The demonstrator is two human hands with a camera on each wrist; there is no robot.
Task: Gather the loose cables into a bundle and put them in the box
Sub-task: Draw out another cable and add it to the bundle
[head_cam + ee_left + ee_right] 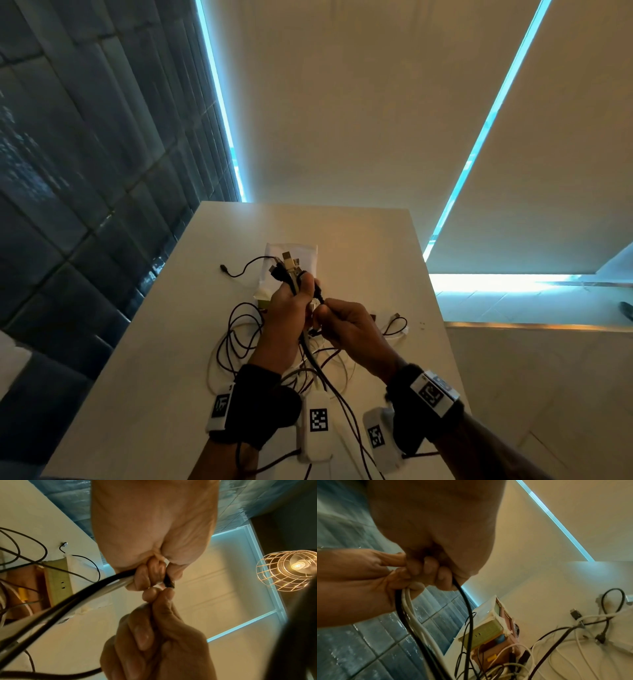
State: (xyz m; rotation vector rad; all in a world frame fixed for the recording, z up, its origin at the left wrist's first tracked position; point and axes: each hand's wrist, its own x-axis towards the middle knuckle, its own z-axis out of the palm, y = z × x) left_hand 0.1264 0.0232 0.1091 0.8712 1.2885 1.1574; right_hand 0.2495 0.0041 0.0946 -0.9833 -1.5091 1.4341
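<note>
A: Nearest to us, the two wrist bands with their printed markers, and right above them our left hand [286, 315] and right hand [346, 327], raised over the middle of the table [394, 246].

B: And the left is full. Its fingers [145, 574] are curled tight round a bunch of cables [291, 274], black and white ones together, with the plugs poking out past the thumb toward the far edge.

A: From the right wrist view we see those cords [409, 609] dropping out of the bottom of the fist, down toward the table.

B: The right hand now: its fingers [443, 577] are closed on a single black cable [465, 601], pinched at the plug end right against the left hand. The two hands are touching.

A: The rest of the loose cables [236, 342] lie looped on the table under and around our wrists, some out toward the right edge [397, 325].

B: The box [489, 630] stands open beyond the hands, toward the far edge, one thin black cord [246, 265] trailing across it.
</note>
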